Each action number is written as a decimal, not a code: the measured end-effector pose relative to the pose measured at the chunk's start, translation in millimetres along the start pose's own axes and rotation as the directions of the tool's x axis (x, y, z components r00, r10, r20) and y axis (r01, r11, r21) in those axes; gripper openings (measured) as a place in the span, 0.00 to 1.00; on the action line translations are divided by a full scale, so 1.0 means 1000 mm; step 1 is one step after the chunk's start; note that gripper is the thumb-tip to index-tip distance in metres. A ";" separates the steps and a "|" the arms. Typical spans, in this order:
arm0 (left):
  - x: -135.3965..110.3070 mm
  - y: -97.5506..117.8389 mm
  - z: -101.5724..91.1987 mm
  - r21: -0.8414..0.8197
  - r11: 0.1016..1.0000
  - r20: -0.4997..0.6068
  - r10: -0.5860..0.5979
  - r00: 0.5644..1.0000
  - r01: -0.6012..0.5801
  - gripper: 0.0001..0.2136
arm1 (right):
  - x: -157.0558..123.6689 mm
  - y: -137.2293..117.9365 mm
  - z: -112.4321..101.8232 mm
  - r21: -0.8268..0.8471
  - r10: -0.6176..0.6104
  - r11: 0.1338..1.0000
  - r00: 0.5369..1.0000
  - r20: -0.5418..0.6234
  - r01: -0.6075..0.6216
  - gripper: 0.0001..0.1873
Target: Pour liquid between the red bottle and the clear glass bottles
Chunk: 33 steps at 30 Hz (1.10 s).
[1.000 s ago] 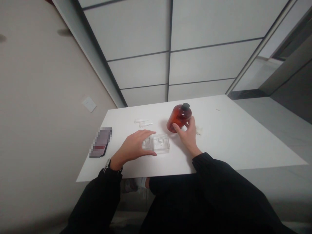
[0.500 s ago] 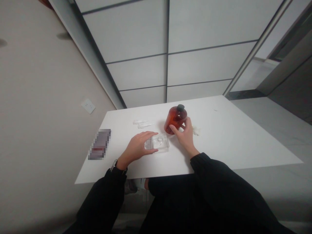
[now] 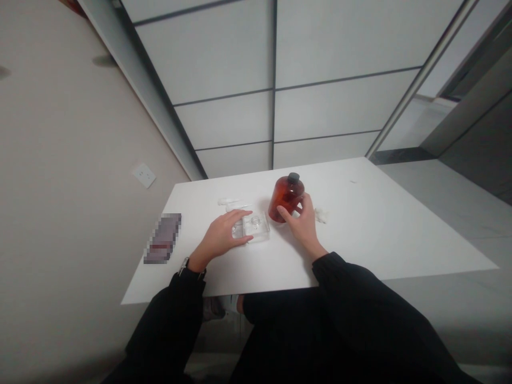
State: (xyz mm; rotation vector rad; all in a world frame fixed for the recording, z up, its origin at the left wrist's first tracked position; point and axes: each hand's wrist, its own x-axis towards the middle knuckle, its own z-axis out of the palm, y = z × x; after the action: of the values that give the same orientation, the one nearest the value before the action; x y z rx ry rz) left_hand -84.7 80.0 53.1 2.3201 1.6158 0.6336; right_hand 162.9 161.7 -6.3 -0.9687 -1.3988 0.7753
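My left hand (image 3: 220, 237) lies over the left part of a clear glass or acrylic block (image 3: 256, 226), with the thumb along its front and the fingers across its back. My right hand (image 3: 303, 221) grips the lower right side of an amber plastic bottle (image 3: 286, 198) with a black cap. The bottle stands upright on the white table (image 3: 348, 229), its lower right part hidden by my fingers. Just behind the block lie small white-and-clear plastic pieces (image 3: 234, 204), partly hidden by my left hand.
A crumpled white tissue (image 3: 320, 215) lies to the right of the bottle. A pixelated phone-like object (image 3: 162, 238) sits near the left table edge, beside a wall with a socket (image 3: 144, 175). Dark sleeves and my legs show below the front edge.
The clear block has slid left under my left hand. The amber bottle has gone from tilted right to upright in my right hand.
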 end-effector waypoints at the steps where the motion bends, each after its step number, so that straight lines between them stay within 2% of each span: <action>1: 0.000 0.000 -0.002 -0.001 1.000 0.005 -0.001 1.000 0.001 0.29 | 0.000 0.000 0.000 0.000 0.004 1.000 1.000 0.010 -0.004 0.32; 8: 0.002 -0.004 -0.009 -0.006 1.000 0.028 -0.016 0.999 0.016 0.32 | -0.001 0.003 0.002 -0.002 0.010 1.000 0.994 0.113 -0.010 0.29; 15: 0.003 -0.007 -0.009 -0.022 0.999 0.019 -0.035 0.999 0.036 0.39 | -0.003 0.007 0.005 -0.028 0.037 0.999 0.978 0.207 -0.032 0.40; 18: 0.003 -0.007 -0.007 -0.027 0.999 0.012 -0.038 0.999 0.038 0.41 | -0.003 0.006 0.004 -0.057 0.041 0.998 0.970 0.238 -0.028 0.41; 23: 0.002 -0.009 -0.005 -0.028 0.999 0.000 -0.041 0.999 0.041 0.38 | -0.002 0.002 0.003 -0.093 0.050 0.995 0.957 0.286 -0.024 0.38; 33: 0.003 -0.023 -0.016 -0.068 0.996 0.042 -0.058 0.997 0.061 0.39 | -0.003 -0.005 -0.001 -0.052 0.050 0.998 0.911 0.410 -0.031 0.42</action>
State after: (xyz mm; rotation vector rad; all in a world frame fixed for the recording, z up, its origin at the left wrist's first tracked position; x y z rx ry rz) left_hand -110.3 90.5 58.2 2.2130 1.6131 0.6155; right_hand 163.7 156.4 -3.5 -0.9019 -1.7694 1.0261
